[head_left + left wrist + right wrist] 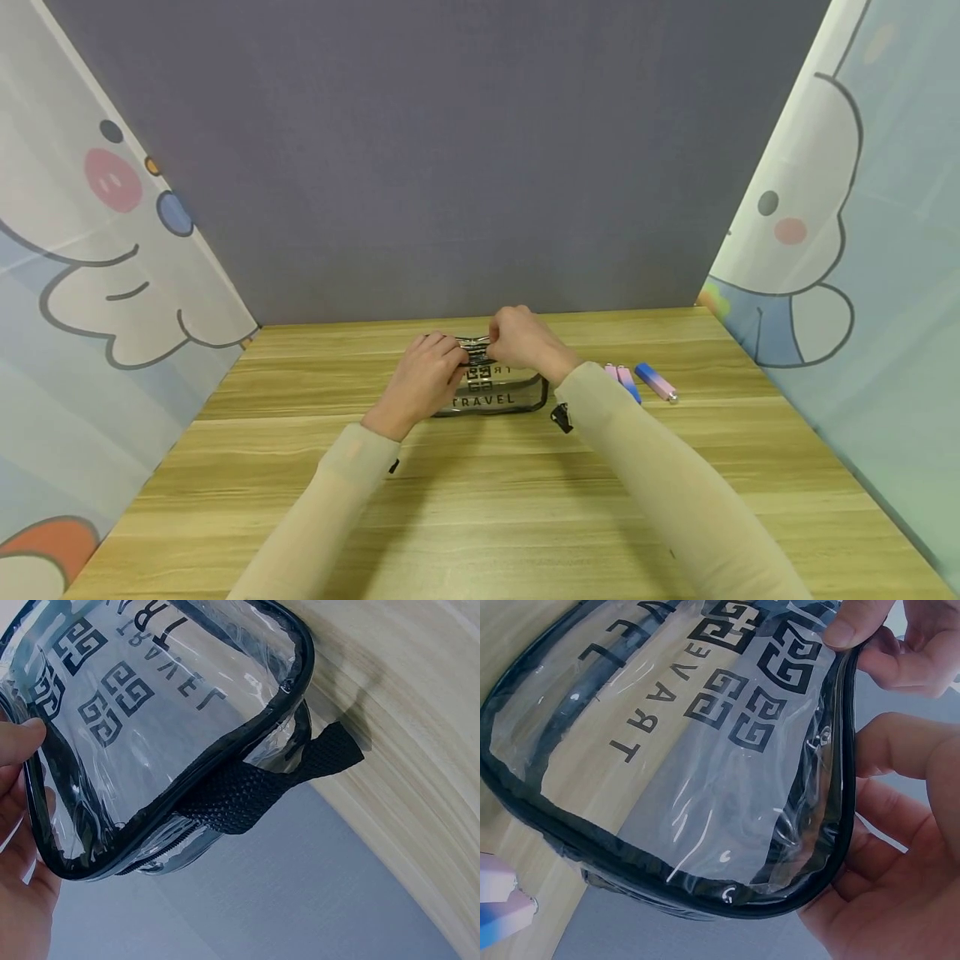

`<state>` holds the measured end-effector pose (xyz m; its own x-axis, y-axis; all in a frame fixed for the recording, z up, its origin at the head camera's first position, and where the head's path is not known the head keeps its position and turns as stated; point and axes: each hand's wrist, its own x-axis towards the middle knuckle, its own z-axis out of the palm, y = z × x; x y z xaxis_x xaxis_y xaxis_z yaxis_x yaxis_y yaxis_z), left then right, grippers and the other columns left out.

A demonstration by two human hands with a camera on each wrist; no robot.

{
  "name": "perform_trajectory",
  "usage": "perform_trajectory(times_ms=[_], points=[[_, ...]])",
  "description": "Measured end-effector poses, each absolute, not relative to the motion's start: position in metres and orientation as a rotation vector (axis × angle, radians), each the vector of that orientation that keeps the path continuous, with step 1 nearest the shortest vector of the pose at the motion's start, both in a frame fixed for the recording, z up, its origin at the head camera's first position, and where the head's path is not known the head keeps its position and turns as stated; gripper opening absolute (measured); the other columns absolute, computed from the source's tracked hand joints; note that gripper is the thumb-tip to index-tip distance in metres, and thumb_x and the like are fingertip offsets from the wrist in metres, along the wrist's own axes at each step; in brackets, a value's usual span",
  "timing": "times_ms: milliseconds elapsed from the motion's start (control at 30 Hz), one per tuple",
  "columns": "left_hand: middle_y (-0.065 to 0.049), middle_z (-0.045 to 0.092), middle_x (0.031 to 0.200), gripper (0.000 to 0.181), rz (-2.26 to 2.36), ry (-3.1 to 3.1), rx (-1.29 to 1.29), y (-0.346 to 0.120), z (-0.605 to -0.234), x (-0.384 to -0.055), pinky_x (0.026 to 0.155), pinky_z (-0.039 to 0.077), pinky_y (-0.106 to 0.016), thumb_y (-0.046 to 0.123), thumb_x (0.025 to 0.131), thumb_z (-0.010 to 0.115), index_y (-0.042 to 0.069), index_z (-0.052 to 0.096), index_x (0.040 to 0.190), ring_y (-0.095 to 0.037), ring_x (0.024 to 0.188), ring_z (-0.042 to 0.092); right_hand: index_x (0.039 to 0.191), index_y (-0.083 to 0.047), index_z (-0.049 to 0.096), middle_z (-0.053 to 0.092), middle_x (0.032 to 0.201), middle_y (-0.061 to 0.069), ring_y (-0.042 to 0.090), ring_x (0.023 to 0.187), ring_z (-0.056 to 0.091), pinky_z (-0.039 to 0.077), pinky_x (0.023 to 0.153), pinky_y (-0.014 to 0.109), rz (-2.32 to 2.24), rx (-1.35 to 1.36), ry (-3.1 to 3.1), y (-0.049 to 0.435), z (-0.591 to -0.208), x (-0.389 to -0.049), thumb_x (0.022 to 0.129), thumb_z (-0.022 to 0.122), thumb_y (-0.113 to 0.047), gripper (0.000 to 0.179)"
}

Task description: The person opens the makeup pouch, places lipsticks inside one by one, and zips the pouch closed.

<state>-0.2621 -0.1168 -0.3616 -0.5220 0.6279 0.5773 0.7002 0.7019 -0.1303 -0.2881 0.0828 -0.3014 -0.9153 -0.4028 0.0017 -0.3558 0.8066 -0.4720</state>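
A clear plastic travel pouch with black piping and TRAVEL lettering stands upright on the wooden table. My left hand grips its top edge near the middle, the thumb pressing on the front face in the left wrist view. Close beside it, my right hand has its fingers curled at the same top edge. In the right wrist view these fingers lie along the black rim; whether they pinch a zipper pull is hidden. A black woven strap tab sticks out from the pouch's side, by a stretch of zipper.
Several pink-and-blue sticks lie right of the pouch, one of them a separate stick with a shiny end. A small black object shows beside the right cuff. A grey panel rises behind the table, with printed curtains at both sides.
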Motion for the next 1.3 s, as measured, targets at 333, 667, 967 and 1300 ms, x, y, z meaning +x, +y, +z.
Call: perform_trajectory(times_ms=[333,667,967,1300], points=[[-0.005,0.069,0.091,0.005,-0.198,-2.275,-1.027,-0.1166,-0.362,-0.2625,0.079,0.049,-0.039,0.005,0.087,0.076,0.008,0.072,0.088,-0.025,0.088,0.062,0.06,-0.017,0.046,0.034,0.052,-0.004,0.01,0.045,0.029,0.026,0.045,0.026,-0.743,-0.611,2.89,0.0844,-0.3003,-0.2865,0.092,0.065,-0.008,0.038],[-0.005,0.07,0.091,0.007,-0.199,-2.275,-1.015,-0.1184,-0.3622,-0.2608,0.08,0.05,-0.04,0.005,0.085,0.078,0.008,0.072,0.088,-0.026,0.089,0.063,0.059,-0.018,0.04,0.029,0.052,-0.004,0.01,0.045,0.026,0.024,0.045,0.026,-0.754,-0.602,2.891,0.086,-0.3006,-0.2851,0.093,0.063,-0.008,0.042],[-0.004,0.07,0.092,0.004,-0.178,-2.292,-1.001,-0.1182,-0.3618,-0.261,0.081,0.05,-0.039,0.006,0.089,0.074,0.009,0.073,0.089,-0.025,0.091,0.063,0.061,-0.017,0.048,0.037,0.053,-0.004,0.01,0.045,0.031,0.027,0.045,0.025,-0.745,-0.603,2.908,0.0868,-0.2999,-0.2843,0.092,0.064,-0.008,0.036],[-0.003,0.07,0.092,0.005,-0.171,-2.306,-0.989,-0.1177,-0.3611,-0.2599,0.081,0.05,-0.038,0.007,0.089,0.076,0.01,0.073,0.089,-0.024,0.091,0.063,0.067,-0.014,0.058,0.047,0.057,-0.001,0.011,0.048,0.037,0.033,0.047,0.027,-0.757,-0.591,2.898,0.0902,-0.3007,-0.2847,0.094,0.064,-0.01,0.028]])
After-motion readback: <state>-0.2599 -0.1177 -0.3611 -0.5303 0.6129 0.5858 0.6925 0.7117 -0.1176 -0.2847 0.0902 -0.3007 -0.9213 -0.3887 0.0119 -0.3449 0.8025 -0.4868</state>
